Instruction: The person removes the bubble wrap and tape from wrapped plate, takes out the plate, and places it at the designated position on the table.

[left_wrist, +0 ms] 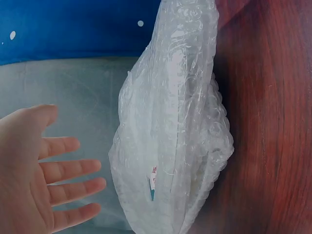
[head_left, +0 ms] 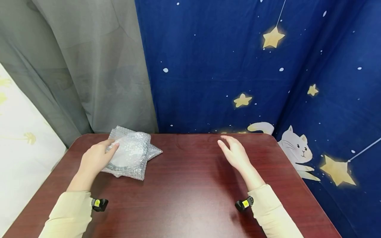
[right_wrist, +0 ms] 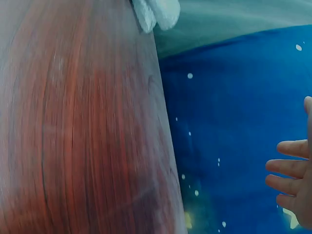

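Upper packet: a bubble-wrap packet (head_left: 135, 150) lies at the far left of the table (head_left: 184, 195), askew over a second layer of wrap (head_left: 154, 151) whose pointed corner sticks out right.
Contents: a pale, round shape shows through the clear plastic; what it is, I cannot tell. The left wrist view shows a small mark (left_wrist: 153, 183), red, white and blue-green, in the plastic.
Wrap texture: glossy, crinkled, beaded with bubbles, bulging along the sides.
Left hand: this hand (head_left: 96, 157) hovers at the packet's left side, fingers spread and holding nothing; the left wrist view shows a gap between fingertips and plastic.
Right hand: this hand (head_left: 236, 154) hangs over the table's far right, fingers extended, holding nothing, well apart from the packet.
Table: reddish-brown, wood-grained, smooth, round-cornered.
Backdrop: grey cloth (head_left: 110, 72) left, blue starry cloth (head_left: 208, 66) right.
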`<state>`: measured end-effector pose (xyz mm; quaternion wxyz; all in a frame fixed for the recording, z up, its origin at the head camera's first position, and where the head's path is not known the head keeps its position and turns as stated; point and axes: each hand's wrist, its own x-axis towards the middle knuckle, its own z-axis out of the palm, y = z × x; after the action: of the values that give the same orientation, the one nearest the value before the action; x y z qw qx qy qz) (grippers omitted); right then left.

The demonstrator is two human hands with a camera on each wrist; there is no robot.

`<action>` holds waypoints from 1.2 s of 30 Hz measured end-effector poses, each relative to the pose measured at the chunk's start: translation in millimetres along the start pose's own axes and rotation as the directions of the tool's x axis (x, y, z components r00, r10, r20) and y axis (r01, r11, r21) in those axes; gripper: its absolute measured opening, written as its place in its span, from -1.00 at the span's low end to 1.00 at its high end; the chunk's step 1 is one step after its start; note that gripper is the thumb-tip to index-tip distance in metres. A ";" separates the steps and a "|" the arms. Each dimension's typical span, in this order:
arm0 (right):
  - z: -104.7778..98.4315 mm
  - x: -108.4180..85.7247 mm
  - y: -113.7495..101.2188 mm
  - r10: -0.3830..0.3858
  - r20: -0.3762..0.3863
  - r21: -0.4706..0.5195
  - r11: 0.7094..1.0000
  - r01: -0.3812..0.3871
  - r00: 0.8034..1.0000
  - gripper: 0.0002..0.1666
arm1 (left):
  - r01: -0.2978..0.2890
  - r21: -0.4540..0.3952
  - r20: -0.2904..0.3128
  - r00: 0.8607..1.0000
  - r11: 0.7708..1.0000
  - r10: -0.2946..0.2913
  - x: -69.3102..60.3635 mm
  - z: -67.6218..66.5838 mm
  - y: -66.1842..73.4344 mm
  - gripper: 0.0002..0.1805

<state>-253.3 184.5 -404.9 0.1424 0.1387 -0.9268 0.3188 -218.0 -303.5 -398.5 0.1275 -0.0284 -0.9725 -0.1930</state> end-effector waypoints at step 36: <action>80.9 6.5 -80.7 0.073 0.018 0.497 0.865 -0.072 0.997 -0.63 | 0.230 -0.173 -0.083 0.965 0.958 -0.247 -17.9 -1.7 -45.3 -0.37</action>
<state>-245.4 71.3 -419.3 0.0906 0.1356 -0.8180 0.5516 -205.0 -346.1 -418.3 0.1511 0.0890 -0.9419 -0.2867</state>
